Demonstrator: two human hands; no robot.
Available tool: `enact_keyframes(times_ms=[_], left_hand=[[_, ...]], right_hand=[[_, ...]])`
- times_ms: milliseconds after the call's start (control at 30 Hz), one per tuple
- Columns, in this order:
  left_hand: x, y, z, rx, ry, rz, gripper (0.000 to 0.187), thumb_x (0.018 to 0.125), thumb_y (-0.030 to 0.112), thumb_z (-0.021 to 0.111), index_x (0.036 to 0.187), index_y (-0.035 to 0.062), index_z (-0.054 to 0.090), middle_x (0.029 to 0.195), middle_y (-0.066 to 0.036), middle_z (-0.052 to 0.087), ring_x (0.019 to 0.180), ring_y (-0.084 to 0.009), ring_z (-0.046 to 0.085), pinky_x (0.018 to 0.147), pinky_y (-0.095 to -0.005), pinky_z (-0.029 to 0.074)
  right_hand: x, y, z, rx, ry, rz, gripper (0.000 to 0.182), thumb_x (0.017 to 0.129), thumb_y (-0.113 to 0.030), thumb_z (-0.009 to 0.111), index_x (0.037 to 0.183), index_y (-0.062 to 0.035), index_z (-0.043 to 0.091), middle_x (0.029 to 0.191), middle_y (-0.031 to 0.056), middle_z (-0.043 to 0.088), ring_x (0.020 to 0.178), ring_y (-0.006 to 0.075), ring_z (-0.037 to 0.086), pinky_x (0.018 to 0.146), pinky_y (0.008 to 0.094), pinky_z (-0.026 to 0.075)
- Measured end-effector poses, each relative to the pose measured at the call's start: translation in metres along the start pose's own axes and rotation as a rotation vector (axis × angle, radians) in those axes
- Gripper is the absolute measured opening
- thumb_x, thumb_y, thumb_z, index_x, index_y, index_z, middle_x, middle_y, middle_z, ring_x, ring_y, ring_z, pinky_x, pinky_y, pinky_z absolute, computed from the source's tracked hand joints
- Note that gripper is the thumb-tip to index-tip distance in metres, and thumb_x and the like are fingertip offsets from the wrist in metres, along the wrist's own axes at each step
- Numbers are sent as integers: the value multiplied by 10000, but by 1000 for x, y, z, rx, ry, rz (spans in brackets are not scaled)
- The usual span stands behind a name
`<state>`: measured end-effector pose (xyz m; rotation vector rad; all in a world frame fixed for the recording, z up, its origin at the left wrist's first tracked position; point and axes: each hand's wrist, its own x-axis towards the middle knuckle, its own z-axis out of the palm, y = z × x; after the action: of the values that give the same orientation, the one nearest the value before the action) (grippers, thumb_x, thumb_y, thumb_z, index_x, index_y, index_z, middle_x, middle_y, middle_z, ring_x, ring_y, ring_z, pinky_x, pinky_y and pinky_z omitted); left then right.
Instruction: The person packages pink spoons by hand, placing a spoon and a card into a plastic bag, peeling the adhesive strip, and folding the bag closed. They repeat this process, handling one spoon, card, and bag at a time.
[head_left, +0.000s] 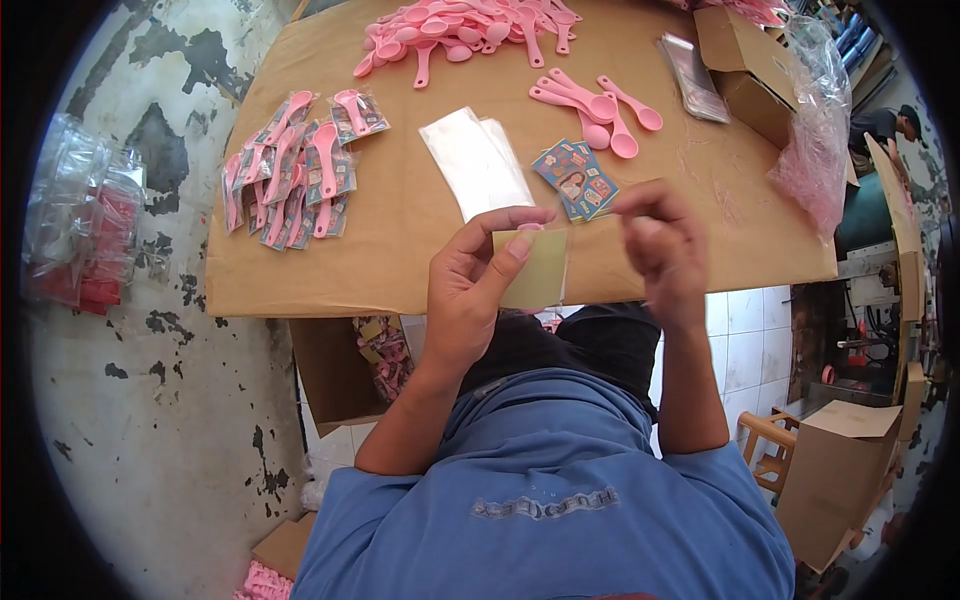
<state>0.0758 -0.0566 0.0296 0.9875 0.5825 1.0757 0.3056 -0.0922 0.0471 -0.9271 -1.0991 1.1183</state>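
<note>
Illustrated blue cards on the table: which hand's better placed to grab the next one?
Right, probably: the right hand is close beside the illustrated blue cards and shows nothing clear in its grip, though it is blurred. The left hand is occupied, pinching a yellowish card.

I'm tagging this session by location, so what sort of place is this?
Probably a small packing workshop: loose pink spoons are heaped on a brown table, spoons bagged with cards lie piled at its left, and an open cardboard box stands at the right.
</note>
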Motion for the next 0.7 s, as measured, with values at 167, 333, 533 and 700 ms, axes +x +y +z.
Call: enact_keyframes(times_ms=[167, 333, 533, 700], left_hand=[[-1, -2, -3, 12, -5, 28, 309, 1082, 147, 605, 1316, -53, 643, 1171, -99, 707, 986, -102, 692, 771, -249, 611], [-2, 8, -6, 156, 62, 64, 273, 1065, 112, 628, 1268, -63, 680, 1117, -144, 750, 989, -156, 727, 855, -318, 621], [-4, 7, -15, 164, -15, 154, 188, 1041, 6, 627, 1212, -53, 679, 1085, -123, 763, 1013, -136, 712, 899, -282, 571], [-5, 2, -25, 153, -93, 218, 85, 1022, -14, 639, 1100, -33, 663, 1039, -81, 735, 992, -89, 677, 878, -251, 550]], right_hand=[[4, 20, 39, -93, -48, 81, 180, 1017, -117, 699, 1148, 6, 697, 951, 10, 703, 805, 36, 616, 716, 214, 481], [7, 19, 36, -47, -56, 85, 168, 1006, -101, 731, 1137, 3, 709, 1034, 41, 734, 911, 70, 672, 826, 234, 529], [6, 11, 28, 4, -107, 39, 98, 1001, -20, 687, 1079, 5, 742, 1022, 47, 716, 966, 90, 642, 848, 248, 506], [7, 8, 17, -127, -214, -133, 102, 961, 16, 668, 992, 6, 765, 972, 43, 667, 892, 95, 561, 773, 231, 420]])
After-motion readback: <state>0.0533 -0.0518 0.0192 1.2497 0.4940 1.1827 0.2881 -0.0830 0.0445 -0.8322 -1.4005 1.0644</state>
